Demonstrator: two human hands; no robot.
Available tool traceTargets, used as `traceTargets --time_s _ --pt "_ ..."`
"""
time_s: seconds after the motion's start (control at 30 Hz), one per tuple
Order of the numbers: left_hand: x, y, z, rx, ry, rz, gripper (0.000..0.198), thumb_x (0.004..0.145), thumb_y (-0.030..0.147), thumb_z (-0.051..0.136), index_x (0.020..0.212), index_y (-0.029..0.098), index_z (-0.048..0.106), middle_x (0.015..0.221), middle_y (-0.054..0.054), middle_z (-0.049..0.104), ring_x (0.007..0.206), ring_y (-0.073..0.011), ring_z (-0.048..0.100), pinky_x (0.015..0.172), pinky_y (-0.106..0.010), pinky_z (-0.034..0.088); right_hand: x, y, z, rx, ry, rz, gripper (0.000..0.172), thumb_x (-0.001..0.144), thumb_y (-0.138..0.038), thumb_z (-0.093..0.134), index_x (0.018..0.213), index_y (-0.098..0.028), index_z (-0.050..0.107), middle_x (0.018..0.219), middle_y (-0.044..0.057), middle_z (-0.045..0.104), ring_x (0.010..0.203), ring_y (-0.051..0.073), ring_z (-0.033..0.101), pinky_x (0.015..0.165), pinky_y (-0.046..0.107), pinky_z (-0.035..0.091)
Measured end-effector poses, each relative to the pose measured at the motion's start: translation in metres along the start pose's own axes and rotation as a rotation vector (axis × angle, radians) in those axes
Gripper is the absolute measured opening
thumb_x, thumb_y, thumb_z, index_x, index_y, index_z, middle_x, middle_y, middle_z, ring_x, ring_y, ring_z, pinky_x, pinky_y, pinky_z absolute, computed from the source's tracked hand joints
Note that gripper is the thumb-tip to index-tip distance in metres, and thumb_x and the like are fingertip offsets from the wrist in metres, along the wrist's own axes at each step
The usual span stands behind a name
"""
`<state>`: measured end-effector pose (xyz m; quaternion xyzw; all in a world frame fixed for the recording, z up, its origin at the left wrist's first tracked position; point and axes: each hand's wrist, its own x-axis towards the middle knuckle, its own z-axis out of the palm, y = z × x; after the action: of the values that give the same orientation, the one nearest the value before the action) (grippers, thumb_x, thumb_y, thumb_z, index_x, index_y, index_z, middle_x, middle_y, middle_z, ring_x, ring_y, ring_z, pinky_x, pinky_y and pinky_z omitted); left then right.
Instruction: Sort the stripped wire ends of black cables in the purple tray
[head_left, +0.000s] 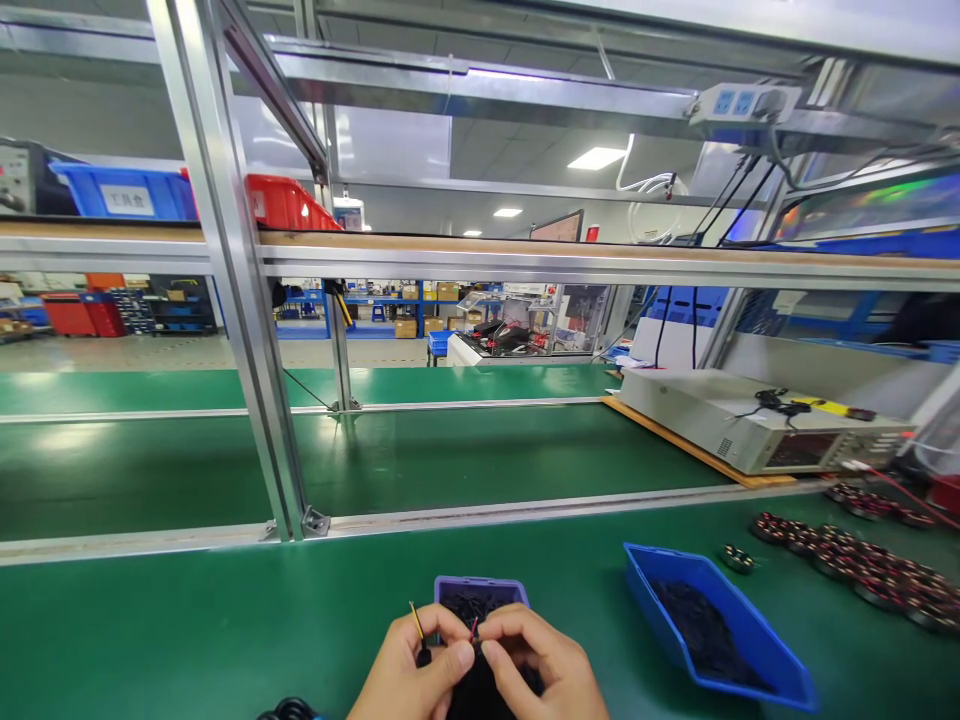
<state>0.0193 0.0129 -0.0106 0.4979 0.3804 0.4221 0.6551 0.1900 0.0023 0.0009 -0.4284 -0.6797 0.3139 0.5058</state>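
Observation:
My left hand (pixel 412 665) and my right hand (pixel 540 665) are close together at the bottom of the view. Between their fingers is a small black wired connector (pixel 474 640) with a thin yellow lead (pixel 415 620) and a short red lead (pixel 474 628). Its exact shape is mostly hidden by my fingers. Behind my hands stands a purple tray (pixel 480 590) holding black wire pieces. A dark bundle (pixel 480 695) hangs below my hands, against my body.
A blue angled bin (pixel 712 630) of black wires sits to the right on the green bench mat (pixel 150 640). Further right lie several copper-wound motor stators (pixel 862 565). A white instrument (pixel 757 425) stands on a wooden board. An aluminium frame (pixel 247 270) rises ahead.

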Motion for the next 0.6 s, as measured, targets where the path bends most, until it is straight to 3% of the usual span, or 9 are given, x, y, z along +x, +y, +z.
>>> traceTargets --time_s 0.1,0.2,0.3,0.43,0.6 --pt "0.000 0.005 0.001 -0.039 0.000 -0.011 0.056 0.066 0.071 0.076 0.074 0.019 0.055 0.037 0.014 0.033 0.033 -0.0031 0.019 0.036 -0.019 0.014 0.000 0.000 -0.002 -0.021 -0.031 -0.047 0.017 0.090 -0.037 0.065 0.091 -0.024 0.076 0.083 0.005 0.075 0.070 0.018 0.071 0.068 0.022 0.059" --pt "-0.001 0.008 0.001 -0.066 -0.005 -0.005 0.055 0.066 0.069 0.077 0.070 0.020 0.054 0.037 0.014 0.032 0.033 -0.0027 0.015 0.037 -0.019 0.014 -0.002 -0.001 0.000 0.088 0.102 0.029 0.029 0.086 -0.049 0.070 0.098 -0.023 0.076 0.081 0.007 0.075 0.070 0.021 0.071 0.066 0.026 0.061" --pt "-0.001 0.007 0.001 -0.041 -0.011 -0.001 0.055 0.067 0.070 0.076 0.070 0.019 0.056 0.038 0.014 0.031 0.034 -0.0032 0.017 0.037 -0.019 0.014 -0.003 -0.006 0.005 0.229 0.228 0.147 0.043 0.078 -0.062 0.075 0.089 -0.020 0.075 0.075 0.007 0.073 0.069 0.022 0.071 0.060 0.026 0.061" --pt "-0.001 0.006 0.002 -0.034 -0.014 -0.010 0.056 0.065 0.071 0.076 0.070 0.019 0.055 0.040 0.013 0.032 0.035 -0.0038 0.019 0.038 -0.020 0.015 -0.002 -0.011 0.006 0.275 0.195 0.195 0.045 0.073 -0.064 0.078 0.079 -0.020 0.074 0.075 0.006 0.072 0.068 0.021 0.070 0.063 0.027 0.060" --pt "-0.003 0.010 0.004 -0.050 -0.014 -0.027 0.057 0.062 0.071 0.078 0.069 0.019 0.055 0.042 0.013 0.031 0.037 -0.0037 0.019 0.039 -0.019 0.015 0.000 -0.006 0.001 0.305 0.109 0.140 0.039 0.078 -0.059 0.076 0.079 -0.020 0.075 0.083 0.006 0.072 0.069 0.018 0.069 0.068 0.025 0.059"
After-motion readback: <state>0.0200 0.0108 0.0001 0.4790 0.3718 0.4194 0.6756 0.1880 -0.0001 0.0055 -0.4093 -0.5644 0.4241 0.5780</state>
